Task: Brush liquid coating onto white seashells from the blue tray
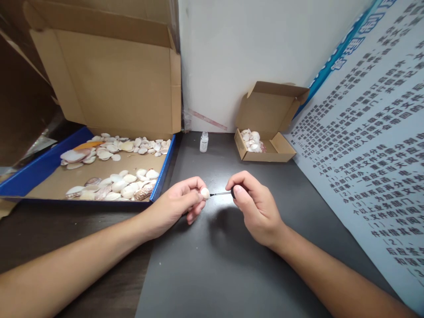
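Observation:
My left hand (180,204) pinches a small pale seashell (205,193) between thumb and fingers, just above the dark table (215,265). My right hand (255,203) holds a thin brush (221,193) by its black cap, and the brush tip touches the shell. A small clear bottle (204,141) stands uncapped farther back, between the two boxes.
A large open cardboard box (99,79) with a blue rim (162,172) lies at the left, holding several shells (115,181). A small open cardboard box (268,141) with a few shells sits at the back right. A printed sign (374,145) leans along the right side.

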